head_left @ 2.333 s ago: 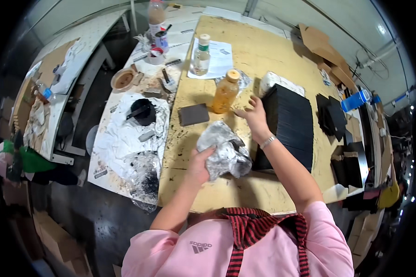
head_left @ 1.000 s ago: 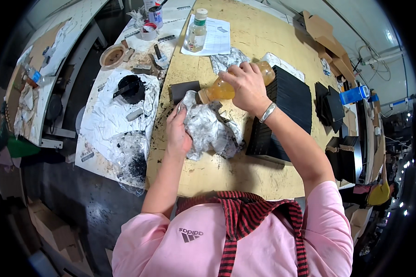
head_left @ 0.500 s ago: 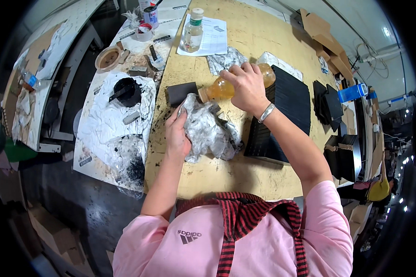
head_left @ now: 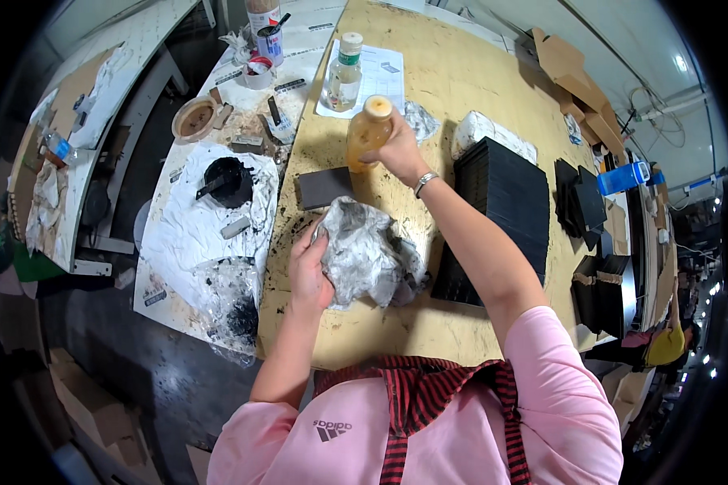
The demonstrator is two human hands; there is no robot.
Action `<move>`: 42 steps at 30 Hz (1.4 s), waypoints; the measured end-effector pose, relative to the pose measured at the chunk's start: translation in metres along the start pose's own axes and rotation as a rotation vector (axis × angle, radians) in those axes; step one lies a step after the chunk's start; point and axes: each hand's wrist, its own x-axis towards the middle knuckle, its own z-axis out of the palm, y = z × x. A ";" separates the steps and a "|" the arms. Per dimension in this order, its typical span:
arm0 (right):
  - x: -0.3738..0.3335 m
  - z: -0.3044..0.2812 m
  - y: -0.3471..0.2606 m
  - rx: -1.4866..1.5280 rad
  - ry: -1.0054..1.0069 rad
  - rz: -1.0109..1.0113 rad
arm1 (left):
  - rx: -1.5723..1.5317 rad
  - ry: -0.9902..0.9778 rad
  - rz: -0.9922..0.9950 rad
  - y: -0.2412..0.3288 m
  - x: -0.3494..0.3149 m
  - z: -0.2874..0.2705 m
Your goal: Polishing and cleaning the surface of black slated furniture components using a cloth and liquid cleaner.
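My left hand (head_left: 308, 269) grips a crumpled white cloth (head_left: 362, 252) smeared with grey and black, held over the yellowish tabletop (head_left: 356, 331). Upright in my right hand (head_left: 398, 151) is a plastic bottle (head_left: 366, 137) of amber liquid with a pale cap, its base at or close to the table. Just beyond the cloth lies a flat dark grey rectangular pad (head_left: 325, 187). To the right of the cloth, a stack of black panels (head_left: 500, 214) stands under my right forearm. A clear bottle with a green band (head_left: 345, 74) stands on a printed sheet (head_left: 383, 69) behind the amber one.
On the left, a white side table (head_left: 158, 291) holds a stained white cloth (head_left: 186, 186), a black-coated bowl (head_left: 227, 182) and a brown round dish (head_left: 194, 120). A white folded bundle (head_left: 495, 136) sits behind the stack. More black pieces (head_left: 578, 198) lie farther right.
The amber bottle was tipped with its cap end at the cloth; now it is upright, farther away from me and to the left. The cloth stays in my left hand, slightly lower.
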 end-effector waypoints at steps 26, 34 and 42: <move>-0.384 -0.199 0.041 -0.124 0.492 0.160 | 1.326 -1.087 0.585 -0.156 -0.017 0.204; -0.368 -0.202 0.052 -0.029 0.569 0.112 | 1.881 -0.860 0.630 -0.091 0.001 0.143; -0.363 -0.199 0.060 0.049 0.517 0.063 | 1.777 -1.195 0.801 -0.183 -0.033 0.192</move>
